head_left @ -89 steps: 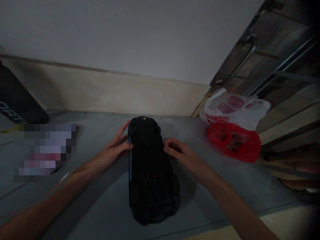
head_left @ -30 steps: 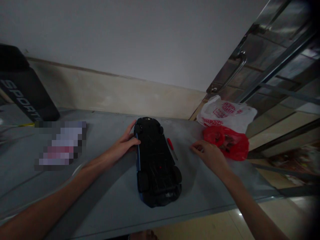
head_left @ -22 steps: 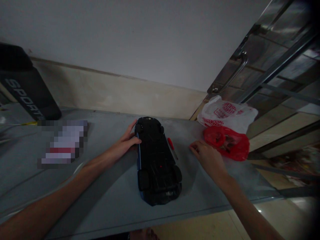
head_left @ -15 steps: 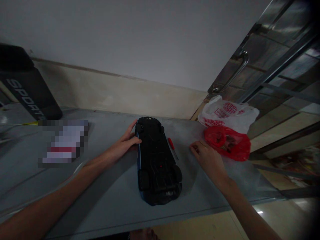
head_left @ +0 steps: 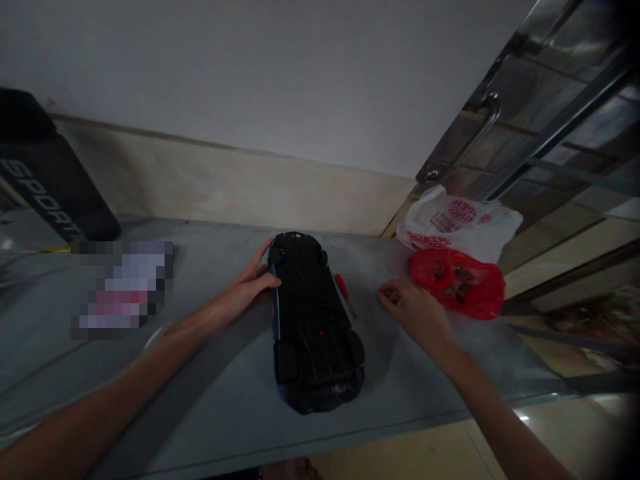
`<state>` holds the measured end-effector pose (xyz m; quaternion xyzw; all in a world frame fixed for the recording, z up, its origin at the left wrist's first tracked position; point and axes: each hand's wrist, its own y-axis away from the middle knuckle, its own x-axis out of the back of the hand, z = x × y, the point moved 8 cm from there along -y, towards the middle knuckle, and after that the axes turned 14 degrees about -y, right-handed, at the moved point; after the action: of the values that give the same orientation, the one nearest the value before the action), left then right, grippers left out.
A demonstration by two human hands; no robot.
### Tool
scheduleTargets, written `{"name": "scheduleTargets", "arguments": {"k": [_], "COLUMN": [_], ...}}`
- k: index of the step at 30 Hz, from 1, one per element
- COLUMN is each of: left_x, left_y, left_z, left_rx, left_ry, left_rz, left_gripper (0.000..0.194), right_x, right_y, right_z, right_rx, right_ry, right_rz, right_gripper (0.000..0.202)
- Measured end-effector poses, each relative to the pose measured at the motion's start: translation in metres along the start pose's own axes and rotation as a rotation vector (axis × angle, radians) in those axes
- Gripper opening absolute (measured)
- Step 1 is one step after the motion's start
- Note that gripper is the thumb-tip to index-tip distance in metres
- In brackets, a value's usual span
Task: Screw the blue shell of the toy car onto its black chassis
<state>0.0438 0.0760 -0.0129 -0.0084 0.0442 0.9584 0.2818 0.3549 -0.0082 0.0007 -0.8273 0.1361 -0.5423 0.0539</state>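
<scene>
A toy car (head_left: 307,300) lies upside down, its black underside and wheels facing up and its blue body showing along the left edge. My left hand (head_left: 257,277) grips the car's upper left side, thumb on the edge and fingers along the flank. To the right of the car lies a screwdriver (head_left: 344,288) with a red handle, its thin shaft pointing toward me. My right hand (head_left: 410,303) rests low over the table, right of the screwdriver, with thumb and fingers drawn together; whatever they hold, if anything, is too small to make out.
Beside my right hand sits a red plastic bag (head_left: 475,287), with a white printed bag (head_left: 455,220) behind it. A dark bottle (head_left: 65,180) marked SPORT and a blurred-out item (head_left: 125,280) stand to the left. The grey table (head_left: 210,387) meets a wall; metal bars are at right.
The view has shifted slightly. My left hand stays on the toy car, and my right hand keeps its closed shape in nearly the same place.
</scene>
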Motion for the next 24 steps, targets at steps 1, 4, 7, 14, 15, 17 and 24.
{"name": "scheduleTargets", "arguments": {"k": [1, 4, 7, 14, 15, 17, 24], "left_x": [0.000, 0.000, 0.000, 0.000, 0.000, 0.000, 0.000], "left_y": [0.000, 0.001, 0.002, 0.001, 0.000, 0.000, 0.002], "left_z": [0.000, 0.001, 0.002, 0.000, -0.001, -0.002, 0.000], "left_rx": [0.006, 0.020, 0.017, -0.003, -0.001, 0.005, 0.031], "left_ry": [0.000, 0.006, 0.022, 0.018, 0.016, 0.014, 0.027], "left_rz": [0.002, 0.011, 0.009, -0.016, -0.020, -0.020, -0.004], "left_gripper": [0.101, 0.102, 0.102, 0.100, 0.100, 0.100, 0.103], "right_x": [0.000, 0.002, 0.005, 0.010, 0.010, 0.009, 0.006], "right_y": [-0.003, -0.012, -0.021, -0.020, -0.019, -0.016, -0.013], "right_z": [-0.004, -0.028, -0.046, -0.004, 0.004, 0.018, 0.020], "right_rx": [0.003, 0.052, 0.103, 0.029, 0.019, 0.000, 0.013], "right_ry": [-0.046, -0.187, -0.251, -0.187, -0.188, -0.202, -0.267], "right_rz": [-0.007, -0.031, -0.052, -0.085, -0.097, -0.137, -0.157], "right_gripper": [0.017, 0.016, 0.017, 0.021, 0.020, 0.020, 0.022]}}
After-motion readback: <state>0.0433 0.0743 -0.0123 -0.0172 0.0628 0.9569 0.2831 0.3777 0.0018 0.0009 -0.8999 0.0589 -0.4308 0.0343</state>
